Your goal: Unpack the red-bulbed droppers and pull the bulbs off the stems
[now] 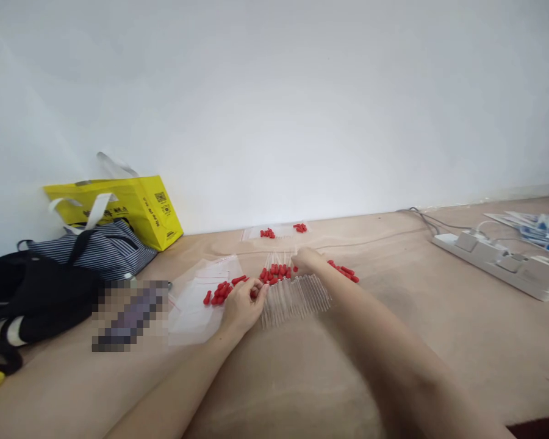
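My left hand (244, 305) is pinched at the left end of a row of thin clear tubes (297, 299), with red showing between its fingers, apparently a red rubber bulb (254, 294). Beyond the row, my right hand (306, 261) has curled fingers with a red bulb at its fingertips; part of the hand is turned away. Between the hands sits a cluster of red bulbs (274, 272), with thin pale tubes (277, 258) pointing away from them toward the wall. More red bulbs (219, 294) lie left of my left hand, and others (345, 271) lie beyond my right forearm.
Clear plastic bags (196, 317) lie at the left, beside a blurred-out dark object (135, 317). Near the wall is another bag with red-ended tubes (268, 233). A yellow bag (150, 213) and striped bag (119, 250) stand left. A white power strip (498, 262) with cables lies right.
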Demonstrator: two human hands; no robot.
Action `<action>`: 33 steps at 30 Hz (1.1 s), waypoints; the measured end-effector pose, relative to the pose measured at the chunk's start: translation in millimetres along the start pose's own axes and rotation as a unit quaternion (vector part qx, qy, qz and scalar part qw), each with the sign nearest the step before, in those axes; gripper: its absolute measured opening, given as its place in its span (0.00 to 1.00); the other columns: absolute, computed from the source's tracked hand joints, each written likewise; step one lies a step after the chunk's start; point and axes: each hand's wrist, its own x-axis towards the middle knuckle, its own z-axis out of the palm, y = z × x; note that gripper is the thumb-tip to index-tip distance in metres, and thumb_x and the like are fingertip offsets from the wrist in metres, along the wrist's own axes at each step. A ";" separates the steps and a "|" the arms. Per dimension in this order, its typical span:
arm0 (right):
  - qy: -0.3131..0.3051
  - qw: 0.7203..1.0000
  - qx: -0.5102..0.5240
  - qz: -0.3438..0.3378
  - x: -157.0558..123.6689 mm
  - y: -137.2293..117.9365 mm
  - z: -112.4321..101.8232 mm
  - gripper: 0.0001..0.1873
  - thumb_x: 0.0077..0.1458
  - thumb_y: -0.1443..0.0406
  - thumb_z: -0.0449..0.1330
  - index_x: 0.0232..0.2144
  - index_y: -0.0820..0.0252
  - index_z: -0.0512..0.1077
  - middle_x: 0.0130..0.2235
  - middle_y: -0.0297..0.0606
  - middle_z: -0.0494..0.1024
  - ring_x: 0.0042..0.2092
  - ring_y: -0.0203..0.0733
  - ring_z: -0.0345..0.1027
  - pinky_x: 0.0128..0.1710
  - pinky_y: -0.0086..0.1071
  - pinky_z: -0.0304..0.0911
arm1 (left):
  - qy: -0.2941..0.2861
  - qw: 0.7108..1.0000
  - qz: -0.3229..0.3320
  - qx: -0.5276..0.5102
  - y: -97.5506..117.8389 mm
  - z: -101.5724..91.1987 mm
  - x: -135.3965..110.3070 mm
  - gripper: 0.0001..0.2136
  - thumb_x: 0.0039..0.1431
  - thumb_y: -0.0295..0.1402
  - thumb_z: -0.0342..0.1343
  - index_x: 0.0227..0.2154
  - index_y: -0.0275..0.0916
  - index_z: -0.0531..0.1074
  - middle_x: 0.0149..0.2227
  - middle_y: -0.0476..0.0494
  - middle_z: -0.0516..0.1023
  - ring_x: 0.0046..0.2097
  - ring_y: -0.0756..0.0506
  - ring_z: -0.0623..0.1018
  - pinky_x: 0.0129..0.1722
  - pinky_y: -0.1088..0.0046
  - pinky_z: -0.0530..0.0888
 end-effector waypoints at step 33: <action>0.314 0.877 -0.045 -0.362 -113.2 52.0 50.4 0.12 0.54 0.62 0.52 0.24 0.59 0.71 0.20 0.33 0.68 0.30 0.35 0.55 0.39 0.37 0.41 | 0.083 0.921 0.355 0.136 38.6 -0.7 -19.6 0.10 0.51 0.21 0.44 0.25 0.40 0.69 0.18 0.52 0.70 0.31 0.49 0.69 0.44 0.63 0.55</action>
